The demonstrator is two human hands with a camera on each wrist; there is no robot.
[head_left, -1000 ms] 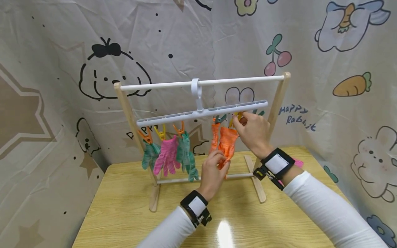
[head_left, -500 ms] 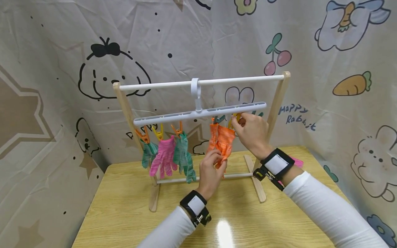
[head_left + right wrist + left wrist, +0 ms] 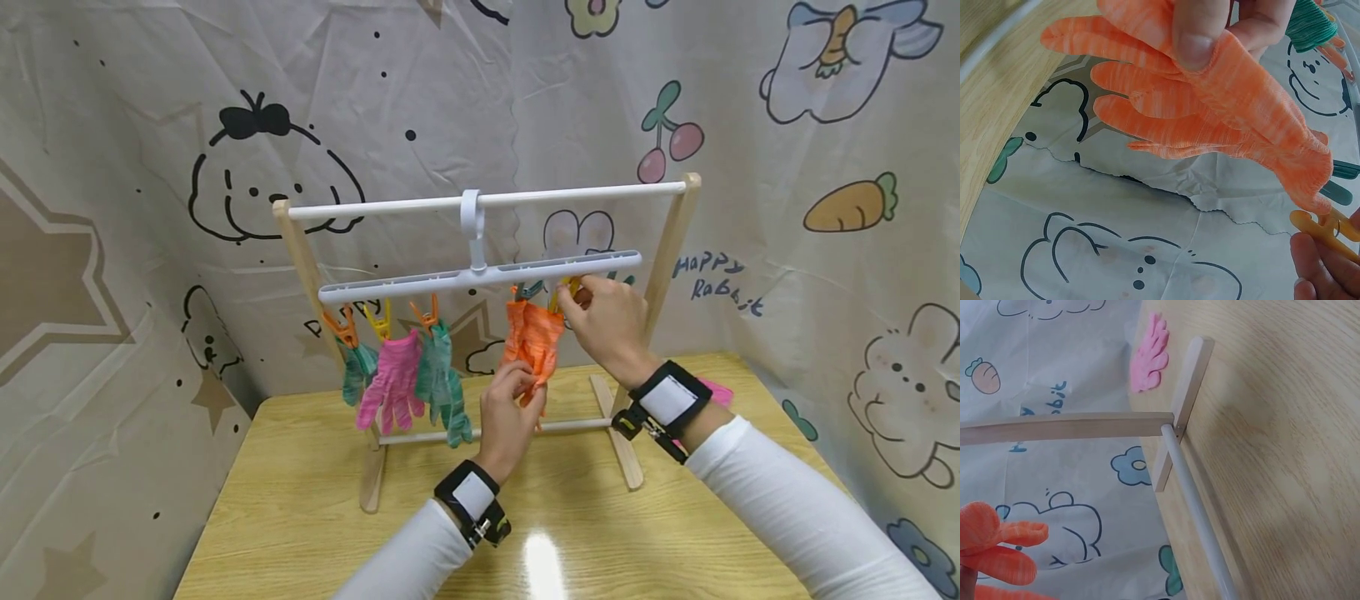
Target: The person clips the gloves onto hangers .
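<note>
In the head view my left hand (image 3: 510,417) pinches the lower part of an orange knit glove (image 3: 538,333) between thumb and fingers. At the glove's cuff, my right hand (image 3: 611,323) grips a yellow clothespin (image 3: 557,300). In the right wrist view the yellow clothespin (image 3: 1322,230) meets the cuff edge; I cannot tell whether its tips clamp the fabric. Orange fingers overlap there, so a second orange glove may lie behind. A green clothespin (image 3: 531,291) sits just left of the yellow one, under the grey hanger (image 3: 405,288).
The hanger hooks over the white bar (image 3: 375,207) of a wooden rack (image 3: 300,250). On its left side hang a pink glove (image 3: 393,379), green gloves (image 3: 447,383) and orange and yellow clothespins. Another pink glove (image 3: 1150,356) lies on the table (image 3: 300,517) behind the right foot.
The hanger and its hanging gloves have shifted slightly left and its right end a little lower. Both hands have moved slightly left with the orange glove, keeping their holds.
</note>
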